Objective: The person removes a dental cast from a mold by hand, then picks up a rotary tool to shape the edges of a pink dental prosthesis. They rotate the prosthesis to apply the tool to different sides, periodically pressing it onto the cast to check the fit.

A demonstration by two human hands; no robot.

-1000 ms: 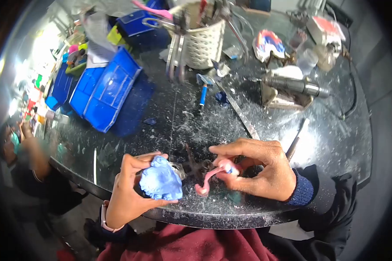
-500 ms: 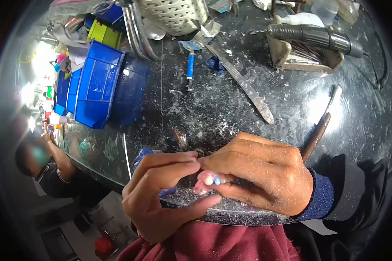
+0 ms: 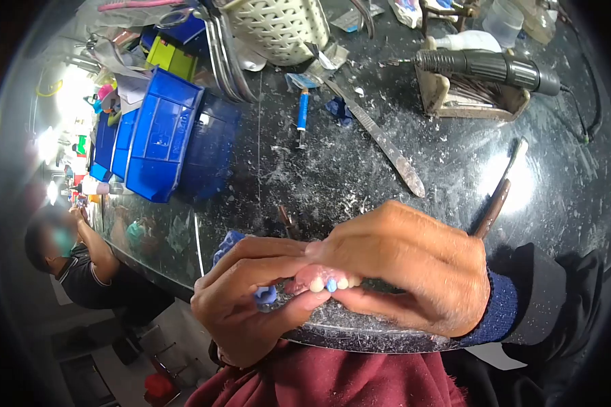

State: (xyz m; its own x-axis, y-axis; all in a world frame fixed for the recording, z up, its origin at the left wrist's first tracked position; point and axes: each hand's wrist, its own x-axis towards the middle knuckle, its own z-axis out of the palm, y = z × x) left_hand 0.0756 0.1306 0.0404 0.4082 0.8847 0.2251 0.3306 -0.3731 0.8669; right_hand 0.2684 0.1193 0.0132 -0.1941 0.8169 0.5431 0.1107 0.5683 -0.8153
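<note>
At the front edge of the dusty black table, a pink denture piece (image 3: 309, 275) with cream teeth and one blue spot is held between both hands. My left hand (image 3: 254, 292) has its thumb below and its fingers above the left end of the piece. My right hand (image 3: 417, 271), dusted white, pinches the right end, which its fingers partly hide. Some crumpled blue material (image 3: 266, 295) shows behind the left fingers. A small brown stick (image 3: 286, 220) lies just beyond the hands.
Blue bins (image 3: 159, 139) stand at left near a white basket (image 3: 278, 30). A metal knife (image 3: 387, 146), a blue-labelled tube (image 3: 303, 110) and a brown-handled tool (image 3: 495, 207) lie on the table (image 3: 312, 176). A rotary handpiece (image 3: 492, 68) rests on a holder. Another person (image 3: 91, 261) sits far left.
My left thumb and fingers have closed onto the denture piece, which has turned so that more of its teeth show. The view has shifted slightly.
</note>
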